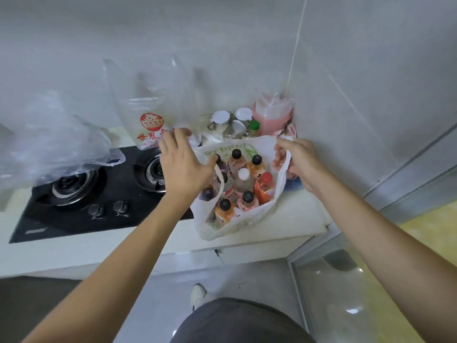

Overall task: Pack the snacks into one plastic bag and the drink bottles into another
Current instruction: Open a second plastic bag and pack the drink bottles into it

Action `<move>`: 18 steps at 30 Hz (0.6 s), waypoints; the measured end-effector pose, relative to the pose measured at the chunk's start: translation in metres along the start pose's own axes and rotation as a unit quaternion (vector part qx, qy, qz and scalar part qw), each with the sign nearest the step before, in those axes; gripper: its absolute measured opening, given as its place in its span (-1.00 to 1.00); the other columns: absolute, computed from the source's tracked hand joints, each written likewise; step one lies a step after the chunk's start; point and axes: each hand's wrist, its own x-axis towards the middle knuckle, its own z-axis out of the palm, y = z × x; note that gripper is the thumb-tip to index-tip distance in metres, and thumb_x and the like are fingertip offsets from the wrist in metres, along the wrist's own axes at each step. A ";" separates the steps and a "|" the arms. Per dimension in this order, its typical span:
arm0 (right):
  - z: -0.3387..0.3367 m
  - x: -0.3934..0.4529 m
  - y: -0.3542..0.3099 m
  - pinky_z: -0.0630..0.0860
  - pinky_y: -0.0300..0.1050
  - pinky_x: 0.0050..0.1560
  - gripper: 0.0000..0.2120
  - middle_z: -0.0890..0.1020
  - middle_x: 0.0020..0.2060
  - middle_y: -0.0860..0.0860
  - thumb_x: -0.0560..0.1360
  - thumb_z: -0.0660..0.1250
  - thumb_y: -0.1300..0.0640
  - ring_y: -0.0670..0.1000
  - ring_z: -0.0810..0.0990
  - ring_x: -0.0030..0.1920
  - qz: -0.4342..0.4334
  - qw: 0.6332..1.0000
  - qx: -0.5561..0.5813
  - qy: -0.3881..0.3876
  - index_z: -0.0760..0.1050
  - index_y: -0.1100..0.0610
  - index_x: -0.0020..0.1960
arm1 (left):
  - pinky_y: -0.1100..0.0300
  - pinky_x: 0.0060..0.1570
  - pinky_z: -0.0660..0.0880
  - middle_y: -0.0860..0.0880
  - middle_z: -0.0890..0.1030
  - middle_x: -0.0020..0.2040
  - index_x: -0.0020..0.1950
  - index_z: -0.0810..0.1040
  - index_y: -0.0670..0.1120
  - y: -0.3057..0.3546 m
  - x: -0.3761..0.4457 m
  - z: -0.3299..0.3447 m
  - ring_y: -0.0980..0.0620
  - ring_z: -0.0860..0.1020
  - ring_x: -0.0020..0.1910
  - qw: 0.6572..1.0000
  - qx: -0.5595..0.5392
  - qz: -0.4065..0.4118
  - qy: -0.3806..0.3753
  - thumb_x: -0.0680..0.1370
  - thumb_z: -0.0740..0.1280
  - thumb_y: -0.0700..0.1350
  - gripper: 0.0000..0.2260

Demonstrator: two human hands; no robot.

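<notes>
Clearly the white plastic bag (230, 226) stands on the desk (296, 219) just right of the gas stove (99, 194), its mouth spread wide and packed with upright drink bottles (243, 179). The left hand (183, 164) pinches the near-left rim with its thumb curled over the film, while the right hand (294, 157) grips the far-right rim and handle. With so many full bottles inside, the load is probably heavy, and the thin, soft film will likely stretch or tear if pulled by one edge. Both handles together look like the safer hold, lifted evenly. A clear bag with red print (150, 125) hangs behind the left hand; its contents cannot be made out.
</notes>
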 end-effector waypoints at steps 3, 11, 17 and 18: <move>0.014 0.006 -0.003 0.60 -0.08 -0.26 -0.79 0.59 -0.41 0.07 0.58 0.35 0.08 0.06 0.63 -0.41 -0.009 1.000 0.008 -0.028 0.59 0.19 -0.15 | -0.06 0.37 0.26 -0.20 0.39 0.27 0.31 0.34 -0.21 -0.018 -0.011 0.004 -0.26 0.34 0.31 0.978 -0.046 -0.185 -0.080 0.34 0.56 0.26 -0.21; 0.039 0.006 -0.004 0.64 0.16 -0.01 -0.75 0.65 -0.32 0.11 0.64 0.29 0.10 0.13 0.64 -0.24 -0.014 0.996 -0.017 -0.090 0.61 0.20 -0.12 | 0.00 0.02 0.51 0.08 0.61 -0.08 -0.02 0.51 -0.01 0.006 -0.049 0.026 -0.04 0.52 0.03 0.969 0.005 -0.031 -0.247 0.31 0.34 0.55 -0.36; 0.033 0.002 -0.005 0.65 0.03 -0.12 -0.75 0.65 -0.29 0.14 0.66 0.26 0.11 0.11 0.64 -0.27 -0.020 0.995 -0.022 -0.096 0.61 0.22 -0.06 | -0.03 0.05 0.49 -0.03 0.61 -0.03 0.05 0.53 -0.08 0.008 -0.059 0.054 -0.11 0.56 0.02 0.955 0.031 -0.059 -0.290 0.45 0.39 0.33 -0.51; 0.031 0.002 -0.005 0.65 0.01 -0.15 -0.75 0.66 -0.29 0.15 0.66 0.25 0.11 0.11 0.65 -0.27 -0.023 0.995 -0.020 -0.096 0.61 0.23 -0.05 | 0.00 -0.02 0.50 -0.02 0.61 -0.10 -0.03 0.54 -0.07 0.008 -0.058 0.055 -0.10 0.57 -0.04 0.954 0.028 -0.059 -0.292 0.45 0.41 0.29 -0.58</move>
